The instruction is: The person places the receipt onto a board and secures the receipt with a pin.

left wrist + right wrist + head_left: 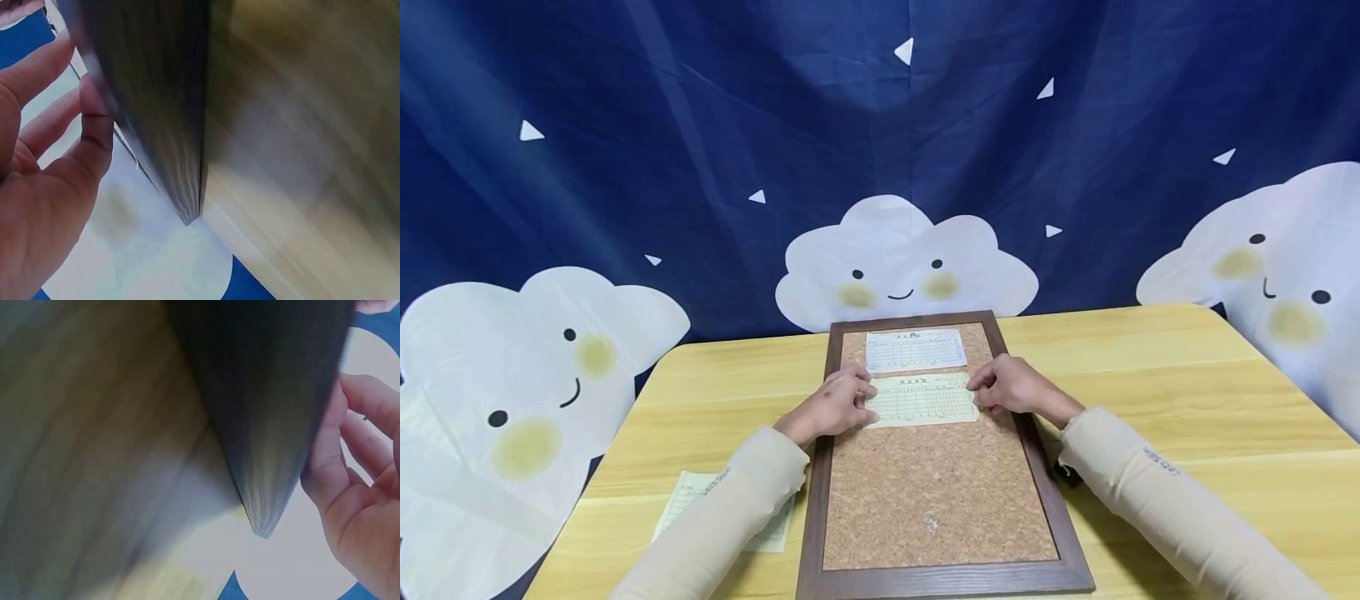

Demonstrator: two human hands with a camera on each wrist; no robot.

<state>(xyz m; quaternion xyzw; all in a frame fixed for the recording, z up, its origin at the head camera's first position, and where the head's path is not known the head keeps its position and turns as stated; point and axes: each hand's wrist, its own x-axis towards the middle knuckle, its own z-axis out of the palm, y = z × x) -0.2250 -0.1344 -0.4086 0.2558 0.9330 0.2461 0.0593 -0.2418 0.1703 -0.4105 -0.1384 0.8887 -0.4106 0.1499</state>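
Note:
A pale yellow printed form lies across the upper part of a cork board with a dark wooden frame. At the form's left edge, my left hand holds it, forefinger near the upper corner and thumb near the lower one. My right hand pinches the right edge between thumb and fingers. Just above is a white printed form, flat on the cork. In the wrist views the frame's side hides the form; the left hand and right hand show bent fingers close to it.
The board stands on a light wooden table. Another pale green form lies left of the board, partly under my left forearm. A small dark object sits beside the frame below my right wrist. Behind hangs a blue curtain with clouds.

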